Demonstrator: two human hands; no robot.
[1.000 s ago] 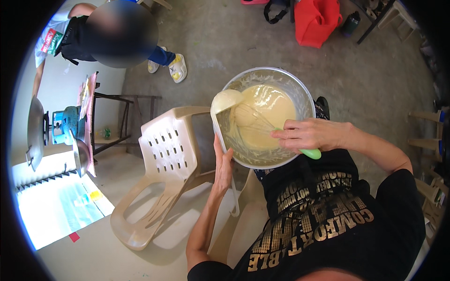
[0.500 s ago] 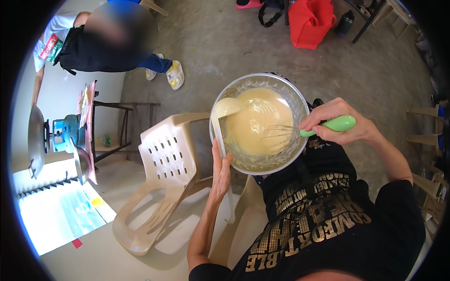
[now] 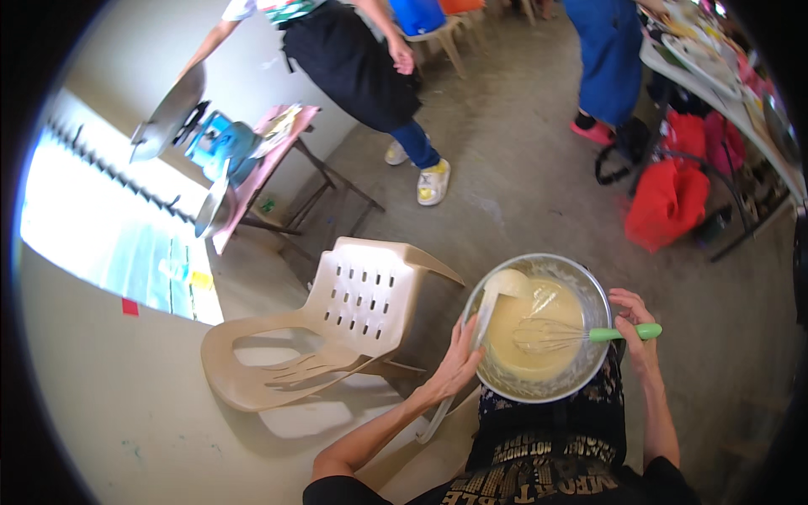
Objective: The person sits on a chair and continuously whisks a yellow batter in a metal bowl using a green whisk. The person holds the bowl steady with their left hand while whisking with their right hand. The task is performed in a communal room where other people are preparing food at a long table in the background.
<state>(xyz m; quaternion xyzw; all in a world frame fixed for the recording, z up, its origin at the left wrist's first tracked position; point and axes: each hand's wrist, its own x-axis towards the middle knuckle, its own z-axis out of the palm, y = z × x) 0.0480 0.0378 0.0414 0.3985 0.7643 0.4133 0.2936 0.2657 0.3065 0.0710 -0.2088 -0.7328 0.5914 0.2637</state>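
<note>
A metal mixing bowl (image 3: 495,383) of smooth, pale yellow batter sits at my lap. My left hand (image 3: 459,364) is closed on its left rim and the ladle handle together. The ladle (image 3: 486,313) leans over that rim, its coated cup in the batter and its hooked end hanging outside. A whisk (image 3: 602,335) lies across the right side, wires in the batter, green handle sticking out past the rim. My right hand (image 3: 637,330) holds the bowl's right side, its thumb by the whisk handle; the fingertips against the outer wall are partly hidden.
A beige plastic chair (image 3: 362,303) stands at my left. Beyond it, a pink-topped table (image 3: 268,172) carries a blue gas stove (image 3: 223,143); a person in a black apron (image 3: 349,67) holds a large pan (image 3: 172,109). A red bag (image 3: 669,202) lies beside a laden table (image 3: 715,80), near another person (image 3: 606,59).
My right hand has stopped gripping the whisk from above and moved to the bowl's right side. The whisk now lies flatter across the rim. My view has swung, showing more of the room ahead.
</note>
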